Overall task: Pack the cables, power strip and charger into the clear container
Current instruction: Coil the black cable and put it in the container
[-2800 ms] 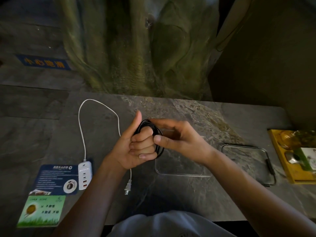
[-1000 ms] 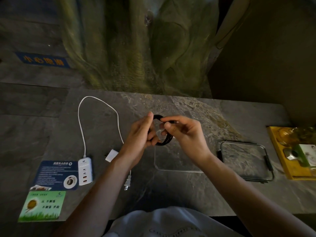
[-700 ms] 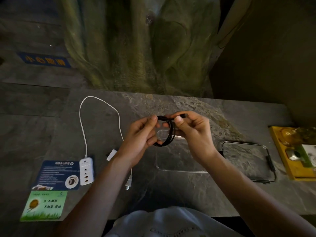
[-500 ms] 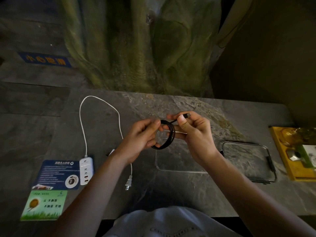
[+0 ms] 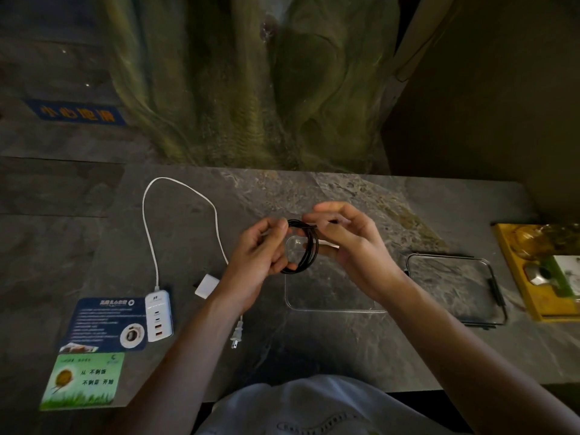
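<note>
Both hands hold a coiled black cable (image 5: 309, 246) above the far left corner of the clear container (image 5: 329, 304). My left hand (image 5: 259, 259) pinches the coil's left side. My right hand (image 5: 351, 243) grips its right side, with the cable's loose end between thumb and fingers. A white power strip (image 5: 158, 315) lies at the left, its white cord (image 5: 175, 202) looping away and back to a plug (image 5: 237, 335). A small white charger (image 5: 206, 286) lies beside my left wrist.
The container's clear lid (image 5: 455, 290) with black clips lies to its right. A yellow tray (image 5: 539, 271) holding glassware sits at the far right edge. A blue card (image 5: 100, 321) and a green card (image 5: 83, 379) lie at the front left. A rock-like wall rises behind the table.
The coil went from being wrapped around my left fingers to being held between both hands. My right hand has drawn the loose end across the coil's top.
</note>
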The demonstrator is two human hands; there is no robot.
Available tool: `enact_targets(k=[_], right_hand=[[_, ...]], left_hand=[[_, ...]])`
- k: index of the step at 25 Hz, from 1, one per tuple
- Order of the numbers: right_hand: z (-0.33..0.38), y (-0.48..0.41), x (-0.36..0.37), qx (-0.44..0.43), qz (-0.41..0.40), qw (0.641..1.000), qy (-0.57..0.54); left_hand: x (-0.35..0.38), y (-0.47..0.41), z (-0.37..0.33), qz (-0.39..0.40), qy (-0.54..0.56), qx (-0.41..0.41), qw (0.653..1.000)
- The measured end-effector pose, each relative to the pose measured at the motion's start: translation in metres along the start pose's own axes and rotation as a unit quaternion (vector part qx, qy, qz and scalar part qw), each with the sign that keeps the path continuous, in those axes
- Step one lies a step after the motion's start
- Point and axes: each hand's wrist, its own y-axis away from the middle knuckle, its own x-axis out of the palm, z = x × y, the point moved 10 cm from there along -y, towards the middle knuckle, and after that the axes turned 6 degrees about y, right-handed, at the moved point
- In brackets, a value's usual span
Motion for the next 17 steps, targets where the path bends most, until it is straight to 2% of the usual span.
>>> enact_targets(k=[7, 11, 14, 17], right_hand=[[-0.003, -0.001, -0.005, 0.043, 0.014, 0.998, 0.037], [-0.013, 0.0, 0.005, 0.058, 0.056, 0.988, 0.132], [-0.014, 0.0, 0.004, 0.031, 0.063, 0.97, 0.233], [-0.013, -0.001, 0.006, 0.007, 0.073, 0.948, 0.309]], left_hand=[[-0.004, 0.0, -0.002, -0.003, 0.007, -0.016, 1.0], [-0.001, 0.005, 0.004, 0.023, -0.011, -0.034, 0.999], [-0.001, 0.007, 0.011, 0.027, -0.035, -0.041, 0.998], [-0.005, 0.005, 0.008, 0.006, -0.102, -0.008, 0.995]])
